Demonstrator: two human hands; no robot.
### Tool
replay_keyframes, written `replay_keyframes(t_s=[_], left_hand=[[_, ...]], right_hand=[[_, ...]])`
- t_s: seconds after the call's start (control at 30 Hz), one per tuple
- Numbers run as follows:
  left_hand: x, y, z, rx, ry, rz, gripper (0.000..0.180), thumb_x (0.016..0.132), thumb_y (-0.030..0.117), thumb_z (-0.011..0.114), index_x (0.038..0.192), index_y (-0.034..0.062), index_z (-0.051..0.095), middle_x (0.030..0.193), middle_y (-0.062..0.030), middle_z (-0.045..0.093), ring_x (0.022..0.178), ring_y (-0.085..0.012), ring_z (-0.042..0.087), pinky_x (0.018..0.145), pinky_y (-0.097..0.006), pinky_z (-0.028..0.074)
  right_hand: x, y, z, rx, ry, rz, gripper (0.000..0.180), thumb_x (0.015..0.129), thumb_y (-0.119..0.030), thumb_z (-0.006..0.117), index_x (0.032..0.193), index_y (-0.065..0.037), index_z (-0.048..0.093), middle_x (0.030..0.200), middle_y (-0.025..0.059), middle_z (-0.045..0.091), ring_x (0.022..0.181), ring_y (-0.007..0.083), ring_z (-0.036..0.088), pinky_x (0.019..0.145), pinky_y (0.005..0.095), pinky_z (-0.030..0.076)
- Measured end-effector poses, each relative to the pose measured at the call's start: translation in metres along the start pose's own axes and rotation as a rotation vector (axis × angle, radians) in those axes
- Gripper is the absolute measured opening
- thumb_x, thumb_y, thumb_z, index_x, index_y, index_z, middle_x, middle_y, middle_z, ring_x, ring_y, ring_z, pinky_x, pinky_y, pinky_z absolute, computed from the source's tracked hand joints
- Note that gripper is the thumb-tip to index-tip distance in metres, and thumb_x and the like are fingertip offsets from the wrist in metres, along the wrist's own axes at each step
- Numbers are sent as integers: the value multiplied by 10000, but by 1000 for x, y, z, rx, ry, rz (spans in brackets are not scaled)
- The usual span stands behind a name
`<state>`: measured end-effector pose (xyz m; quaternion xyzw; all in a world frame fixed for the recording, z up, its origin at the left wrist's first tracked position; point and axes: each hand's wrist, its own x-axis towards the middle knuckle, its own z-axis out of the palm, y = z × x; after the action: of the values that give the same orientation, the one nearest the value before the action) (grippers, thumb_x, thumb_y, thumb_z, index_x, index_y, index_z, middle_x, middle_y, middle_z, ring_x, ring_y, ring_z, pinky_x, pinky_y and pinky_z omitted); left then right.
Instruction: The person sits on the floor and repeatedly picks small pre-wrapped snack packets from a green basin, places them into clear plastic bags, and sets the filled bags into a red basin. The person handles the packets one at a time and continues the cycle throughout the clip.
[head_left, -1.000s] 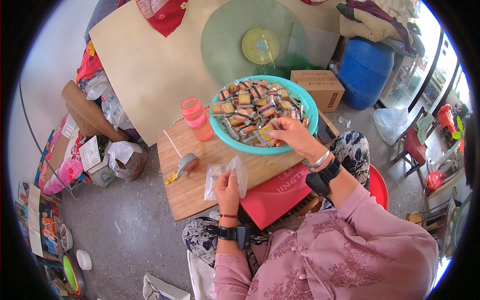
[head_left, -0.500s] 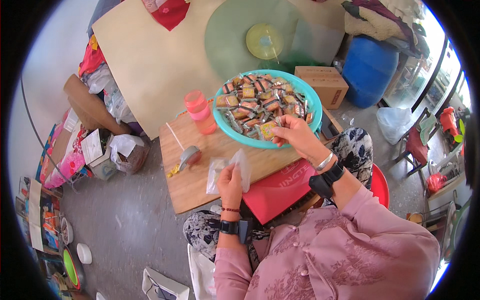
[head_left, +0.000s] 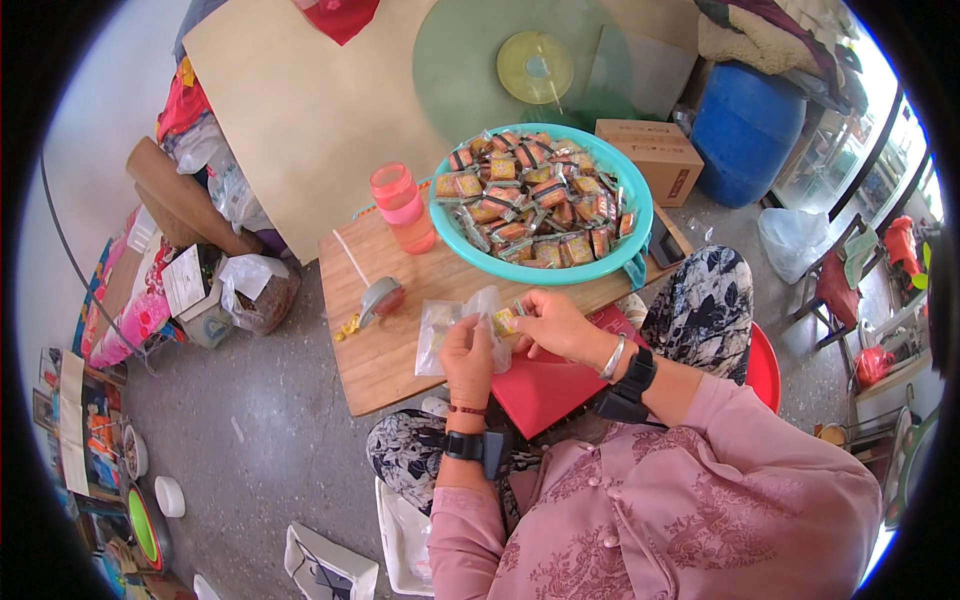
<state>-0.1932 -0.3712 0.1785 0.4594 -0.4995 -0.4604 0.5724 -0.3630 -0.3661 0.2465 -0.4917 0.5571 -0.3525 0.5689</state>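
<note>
Now the left hand [head_left: 468, 350] grips a clear bag [head_left: 452, 325] by its upper edge, fingers closed on the plastic, with the bag lying flat on the wooden board [head_left: 385, 350] just left of the hand. The right hand [head_left: 555, 325] pinches a small wrapped sweet [head_left: 505, 320] between thumb and fingertips, right at the bag's mouth, so the sweet sits between the two hands and touches or nearly touches the plastic; whether it is already inside the opening cannot be told. Behind the hands, a teal basin [head_left: 640, 235] heaped with more wrapped sweets rests on the far part of the board. A pink bottle [head_left: 402, 207] stands just left of the basin, and a tape dispenser [head_left: 380, 297] lies on the board left of the bag. A red folder [head_left: 545, 385] lies under the wrists, near the board's front edge. Compared with a second ago, the right hand has left the basin's rim, where it was reaching among the sweets, and come down to the bag with one sweet. The left hand and bag have stayed in about the same spot.
</note>
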Motion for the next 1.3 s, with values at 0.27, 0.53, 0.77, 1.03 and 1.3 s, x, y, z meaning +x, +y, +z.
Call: replay_keyframes(t_s=[0.27, 0.53, 0.77, 1.03, 1.3], left_hand=[[-3, -3, 5, 146, -48, 86, 161, 955, 131, 663, 1072, 21, 673, 770, 21, 635, 645, -36, 540, 550, -202, 431], [-6, 9, 5, 182, -53, 77, 160, 938, 116, 677, 1064, 18, 682, 753, 28, 611, 651, -32, 510, 566, -206, 428], [-5, 7, 6, 226, -92, 54, 177, 937, 114, 678, 1081, 10, 690, 763, 31, 612, 661, -34, 507, 572, -211, 432], [-5, 3, 6, 174, -88, 23, 195, 918, 109, 680, 1077, -2, 684, 744, -18, 642, 671, -69, 557, 605, -250, 476], [-7, 11, 4, 219, -158, -4, 165, 938, 87, 663, 1078, 0, 675, 760, 21, 624, 667, -36, 539, 579, -208, 442]], right_hand=[[27, 31, 22, -30, 185, -48, 321, 840, -180, 734, 1035, 45, 614, 950, 146, 671, 879, 230, 647, 769, 346, 521], [35, 43, 21, -391, 264, -243, 535, 797, -205, 783, 1174, 43, 495, 963, 206, 660, 920, 353, 655, 806, 435, 518], [38, 39, 18, -702, 249, -263, 510, 819, -260, 739, 1134, 52, 487, 997, 273, 654, 963, 456, 634, 814, 509, 507], [43, 44, 20, -829, 280, -356, 384, 844, -258, 691, 1039, 28, 526, 941, 235, 655, 915, 435, 646, 789, 504, 513], [47, 35, 9, -710, 140, -258, 333, 821, -283, 722, 969, -10, 603, 926, 226, 691, 901, 414, 666, 770, 495, 519]])
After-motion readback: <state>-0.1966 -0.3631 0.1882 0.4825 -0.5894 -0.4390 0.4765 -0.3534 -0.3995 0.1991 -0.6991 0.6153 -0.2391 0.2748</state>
